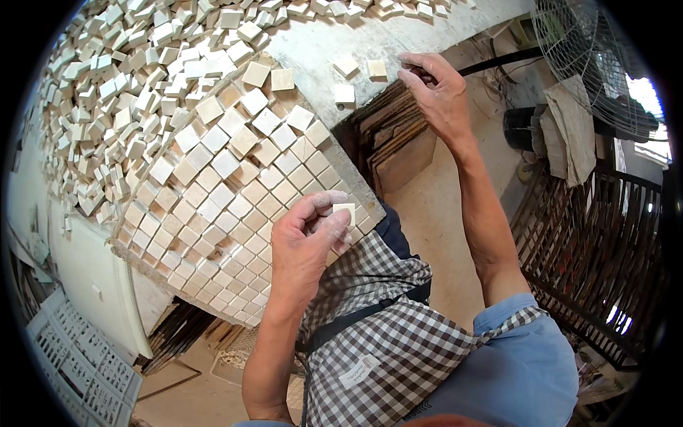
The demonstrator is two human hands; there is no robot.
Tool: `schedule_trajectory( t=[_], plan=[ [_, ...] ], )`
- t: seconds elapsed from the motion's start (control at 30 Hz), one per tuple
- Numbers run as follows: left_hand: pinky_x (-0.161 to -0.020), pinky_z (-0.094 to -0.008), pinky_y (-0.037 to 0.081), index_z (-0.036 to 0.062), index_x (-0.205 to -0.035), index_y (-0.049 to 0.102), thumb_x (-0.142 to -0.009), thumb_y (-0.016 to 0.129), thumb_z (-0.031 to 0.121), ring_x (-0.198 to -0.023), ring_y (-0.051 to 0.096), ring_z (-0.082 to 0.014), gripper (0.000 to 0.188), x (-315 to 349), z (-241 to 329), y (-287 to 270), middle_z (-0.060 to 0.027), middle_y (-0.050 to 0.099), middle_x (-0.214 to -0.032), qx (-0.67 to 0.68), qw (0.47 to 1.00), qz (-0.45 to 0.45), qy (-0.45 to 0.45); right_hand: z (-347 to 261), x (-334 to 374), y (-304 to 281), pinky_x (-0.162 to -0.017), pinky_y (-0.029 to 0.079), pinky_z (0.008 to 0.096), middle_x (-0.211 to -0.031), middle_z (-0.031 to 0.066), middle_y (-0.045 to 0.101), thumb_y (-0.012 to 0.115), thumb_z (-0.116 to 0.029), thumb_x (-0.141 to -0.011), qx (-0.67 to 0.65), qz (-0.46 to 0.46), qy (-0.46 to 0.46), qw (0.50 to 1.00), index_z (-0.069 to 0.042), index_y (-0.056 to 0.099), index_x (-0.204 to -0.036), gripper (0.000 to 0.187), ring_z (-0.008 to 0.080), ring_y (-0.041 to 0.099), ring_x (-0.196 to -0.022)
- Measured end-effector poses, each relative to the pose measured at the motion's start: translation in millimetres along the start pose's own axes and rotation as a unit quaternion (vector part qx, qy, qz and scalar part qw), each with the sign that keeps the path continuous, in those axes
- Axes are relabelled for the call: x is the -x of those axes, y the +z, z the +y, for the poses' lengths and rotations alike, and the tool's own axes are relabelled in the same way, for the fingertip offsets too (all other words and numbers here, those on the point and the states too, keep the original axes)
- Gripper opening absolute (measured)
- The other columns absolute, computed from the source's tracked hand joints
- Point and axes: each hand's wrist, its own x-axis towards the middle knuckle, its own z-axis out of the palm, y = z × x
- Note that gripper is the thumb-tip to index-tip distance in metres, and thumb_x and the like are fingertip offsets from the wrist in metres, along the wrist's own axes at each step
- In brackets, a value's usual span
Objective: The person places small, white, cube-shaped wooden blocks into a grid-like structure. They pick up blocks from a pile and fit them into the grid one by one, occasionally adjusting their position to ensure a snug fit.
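My left hand [307,229] is closed, pinching a small cream square tile [345,213] between thumb and fingers above the near edge of a board [313,107]. Rows of cream and white tiles [242,203] cover that board, close-set towards me and looser, some tilted, at its far side. My right hand [441,91] is over the table's right edge, thumb and fingers bent but apart, with nothing visible between them. Just left of its fingertips, three loose tiles [376,69] lie on the pale tabletop [306,46].
A large heap of loose tiles [121,92] spreads over the far left of the table. Stacked thin boards [388,132] stand under its edge. At the right are a wire-caged fan [580,50] and a dark slatted rack [587,263]. A grey plastic crate [82,363] sits lower left.
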Motion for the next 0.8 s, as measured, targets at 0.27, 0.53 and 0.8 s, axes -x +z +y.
schedule_trajectory(
  t=[0.27,0.53,0.8],
  plan=[
    [-0.066,-0.0264,0.052,-0.0031,-0.121,0.071,-0.099,0.073,0.005,-0.077,0.067,-0.0125,0.024,-0.6,-0.8,-1.4,-0.0064,0.073,-0.096,0.003,1.000,-0.014,0.003,-4.2,-37.2,16.3,-0.079,0.055,0.0287,-0.100,0.0090,0.075,0.078,-0.016,-0.092,0.093,0.014,-0.080,0.992,-0.002,0.078,-0.118,0.029,0.0149,0.067,-0.083],
    [-0.065,-0.0244,0.052,-0.0027,-0.121,0.072,-0.100,0.072,0.006,-0.076,0.065,-0.0092,0.023,-0.2,0.3,-5.7,-0.0038,0.072,-0.095,0.012,1.000,-0.005,0.007,-4.1,-86.7,65.1,-0.080,0.054,0.0454,-0.089,0.0195,0.065,0.075,-0.015,-0.088,0.191,0.079,-0.179,0.962,-0.003,0.071,-0.102,0.020,0.0404,0.067,-0.089],
    [-0.066,-0.0246,0.053,-0.0027,-0.121,0.071,-0.101,0.071,0.007,-0.076,0.066,-0.0098,0.022,0.3,2.1,-12.7,-0.0040,0.071,-0.094,0.019,1.000,-0.005,0.005,-11.0,-72.6,28.3,-0.071,0.050,0.0231,-0.086,-0.0005,0.072,0.077,-0.022,-0.100,-0.126,-0.070,0.083,0.986,-0.001,0.077,-0.110,0.024,0.0065,0.062,-0.076]
  ],
)
